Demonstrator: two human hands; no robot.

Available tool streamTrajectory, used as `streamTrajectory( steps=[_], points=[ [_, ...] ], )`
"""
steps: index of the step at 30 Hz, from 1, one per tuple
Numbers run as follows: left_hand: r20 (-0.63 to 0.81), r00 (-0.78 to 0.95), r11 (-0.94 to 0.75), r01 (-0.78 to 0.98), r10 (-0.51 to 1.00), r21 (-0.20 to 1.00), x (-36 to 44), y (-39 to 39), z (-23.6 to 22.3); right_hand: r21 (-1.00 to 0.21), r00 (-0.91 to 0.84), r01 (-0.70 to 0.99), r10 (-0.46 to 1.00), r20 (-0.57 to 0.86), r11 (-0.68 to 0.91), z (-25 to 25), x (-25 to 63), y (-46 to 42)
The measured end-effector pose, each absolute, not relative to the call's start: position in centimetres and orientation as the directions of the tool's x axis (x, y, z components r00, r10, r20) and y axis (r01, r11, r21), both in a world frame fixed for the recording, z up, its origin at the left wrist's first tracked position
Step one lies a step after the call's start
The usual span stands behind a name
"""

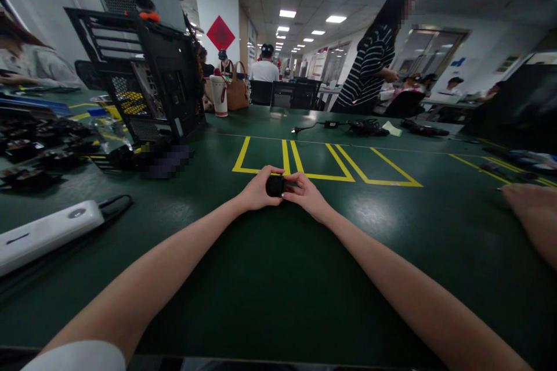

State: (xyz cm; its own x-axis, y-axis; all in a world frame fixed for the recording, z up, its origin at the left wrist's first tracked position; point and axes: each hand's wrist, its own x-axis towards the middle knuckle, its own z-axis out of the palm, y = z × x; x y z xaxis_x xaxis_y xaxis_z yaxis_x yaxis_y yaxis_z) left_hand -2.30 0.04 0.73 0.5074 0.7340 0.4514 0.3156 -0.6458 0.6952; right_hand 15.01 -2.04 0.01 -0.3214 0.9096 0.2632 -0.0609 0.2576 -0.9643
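Note:
Both my arms reach forward over a dark green table [270,278]. My left hand [260,190] and my right hand [307,192] meet at the middle of the table, fingers curled around a small black object [275,186] held between them. What the object is I cannot make out. It sits just in front of yellow tape outlines [326,165] marked on the table.
An open black computer case [143,75] stands at the back left, with black parts [39,150] beside it. A white power strip [46,231] lies at the near left. Cables and an adapter [361,126] lie far back. Another person's arm [533,214] rests at the right edge. A person in stripes stands behind.

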Motion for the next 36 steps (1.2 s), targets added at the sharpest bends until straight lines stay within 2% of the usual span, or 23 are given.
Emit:
streamTrajectory(
  steps=[6,9,15,25,30,36],
  points=[
    [0.466,0.507,-0.662,0.327,0.725,0.675,-2.30,0.04,0.72,-0.946,-0.262,0.014,0.915,0.308,0.322,-0.08,14.92,-1.74],
    [0.468,0.512,-0.665,0.321,0.721,0.674,-2.32,0.03,0.71,-0.952,-0.256,0.040,0.924,0.283,0.302,-0.11,14.99,-1.70],
    [0.455,0.517,-0.658,0.324,0.725,0.680,-2.38,-0.15,0.99,-0.963,-0.313,-0.045,0.912,0.265,0.264,-0.19,15.13,-1.84],
    [0.467,0.504,-0.660,0.320,0.726,0.680,-2.25,-0.02,0.77,-0.963,-0.260,0.003,0.930,0.258,0.268,-0.34,15.05,-1.48],
    [0.470,0.508,-0.664,0.319,0.722,0.676,-2.28,-0.02,0.82,-0.967,-0.315,-0.067,0.914,0.255,0.246,-0.19,15.15,-1.69],
    [0.463,0.516,-0.668,0.341,0.721,0.661,-2.28,0.01,0.90,-0.960,-0.265,-0.035,0.923,0.278,0.278,-0.21,15.01,-1.58]
  ],
)
